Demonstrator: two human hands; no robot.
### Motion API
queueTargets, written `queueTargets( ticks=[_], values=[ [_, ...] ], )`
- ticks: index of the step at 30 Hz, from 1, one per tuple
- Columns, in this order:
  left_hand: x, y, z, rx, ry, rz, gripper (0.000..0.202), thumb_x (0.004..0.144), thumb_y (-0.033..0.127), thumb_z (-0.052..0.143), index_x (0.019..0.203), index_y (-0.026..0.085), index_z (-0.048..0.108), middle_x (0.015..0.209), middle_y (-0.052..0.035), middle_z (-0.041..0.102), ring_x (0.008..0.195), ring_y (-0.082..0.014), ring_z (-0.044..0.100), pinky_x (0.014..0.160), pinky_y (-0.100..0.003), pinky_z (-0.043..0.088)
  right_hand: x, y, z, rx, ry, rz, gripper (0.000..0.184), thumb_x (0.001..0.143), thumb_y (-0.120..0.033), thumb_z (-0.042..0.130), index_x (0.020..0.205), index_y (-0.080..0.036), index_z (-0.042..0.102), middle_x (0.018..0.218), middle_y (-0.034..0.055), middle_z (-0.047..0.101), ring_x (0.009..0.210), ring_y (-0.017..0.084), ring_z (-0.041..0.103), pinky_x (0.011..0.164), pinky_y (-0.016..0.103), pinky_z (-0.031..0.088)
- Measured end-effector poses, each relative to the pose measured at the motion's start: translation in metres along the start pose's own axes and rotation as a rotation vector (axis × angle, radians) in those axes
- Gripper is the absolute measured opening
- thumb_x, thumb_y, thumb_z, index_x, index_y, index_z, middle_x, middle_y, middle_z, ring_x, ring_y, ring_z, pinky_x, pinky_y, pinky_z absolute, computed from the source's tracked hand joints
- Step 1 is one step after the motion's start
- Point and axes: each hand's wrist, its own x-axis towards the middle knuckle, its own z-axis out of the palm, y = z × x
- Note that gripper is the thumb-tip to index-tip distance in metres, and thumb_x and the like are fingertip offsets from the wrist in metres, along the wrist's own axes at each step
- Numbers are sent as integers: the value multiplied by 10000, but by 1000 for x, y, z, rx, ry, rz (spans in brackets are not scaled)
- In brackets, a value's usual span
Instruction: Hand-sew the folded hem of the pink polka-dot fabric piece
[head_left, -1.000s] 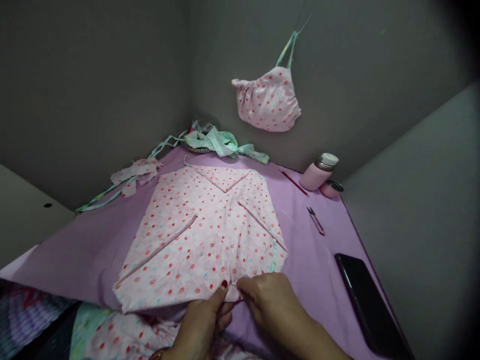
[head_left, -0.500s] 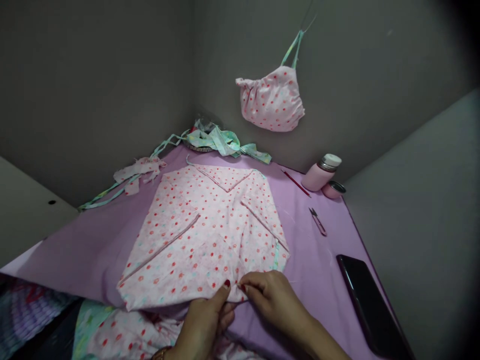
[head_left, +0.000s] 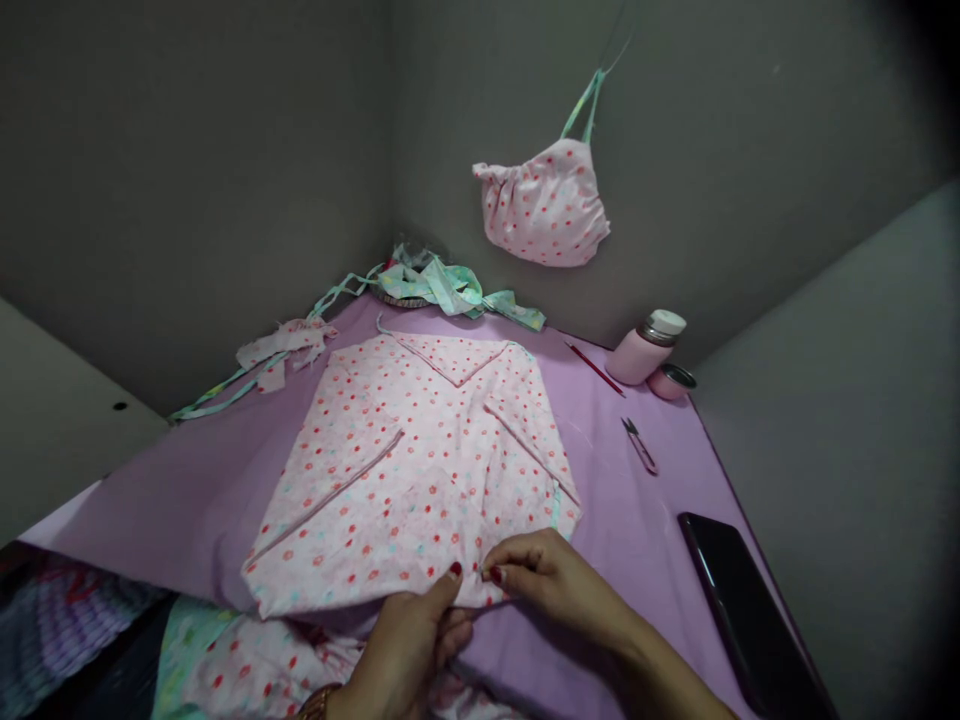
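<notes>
A pink cloth with red dots (head_left: 420,460) lies spread over the lilac-covered table, with sewn folds at its sides and a V-shaped flap at the far end. My left hand (head_left: 405,640) grips the near edge of this cloth, thumb on top and fingers curled beneath. Just to its right, my right hand (head_left: 555,580) is closed in a pinch at the same edge, fingertips touching the cloth. Whatever lies between those fingertips is too small to make out. More dotted cloth with a green border (head_left: 247,665) hangs below the table's front edge.
Along the right side are thread snips (head_left: 640,447), a red pencil (head_left: 595,368), a pink bottle (head_left: 641,350), its cup-like lid (head_left: 672,381) and a black phone (head_left: 750,610). Green fabric strips (head_left: 450,285) and pink scraps (head_left: 289,345) lie behind. A dotted pouch (head_left: 547,205) hangs on the wall.
My right hand has shifted slightly up and to the right along the cloth's edge, still pinched. The left hand keeps its grip. The whole view has moved a little.
</notes>
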Motion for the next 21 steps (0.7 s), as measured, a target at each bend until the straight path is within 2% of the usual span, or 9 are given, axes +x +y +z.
queueTargets(
  ticks=[5,9,15,18,21],
  values=[
    [3,-2,-3,4,-43,23,141,749,174,624,690,46,635,582,-46,626,502,-81,552,551,-168,480,2,7,-1,73,-23,-16,196,789,-249,542,787,-107,677,613,-3,518,571,83,414,543,188,292],
    [4,-5,-5,45,-4,44,135,729,180,640,670,58,642,561,-30,618,493,-81,546,531,-165,475,2,7,3,32,-3,-4,171,791,-205,527,757,-112,667,591,-15,492,568,80,400,542,185,287],
    [2,-4,-2,99,16,63,124,758,177,603,738,65,654,609,-55,656,535,-107,584,544,-177,483,0,4,9,-38,49,5,168,776,-132,493,766,-124,661,640,-7,548,610,89,454,576,178,324],
    [1,-4,-1,94,27,60,108,768,153,587,758,63,645,615,-52,651,525,-98,577,539,-175,482,-1,4,8,-58,56,-4,172,775,-133,488,758,-121,659,633,-5,547,612,92,457,578,177,328],
    [1,-4,-2,59,21,65,114,765,150,593,690,73,627,558,-23,610,479,-82,542,530,-172,477,0,5,6,-39,22,-17,170,783,-161,494,762,-117,657,604,-12,513,585,85,429,558,177,311]
  ],
)
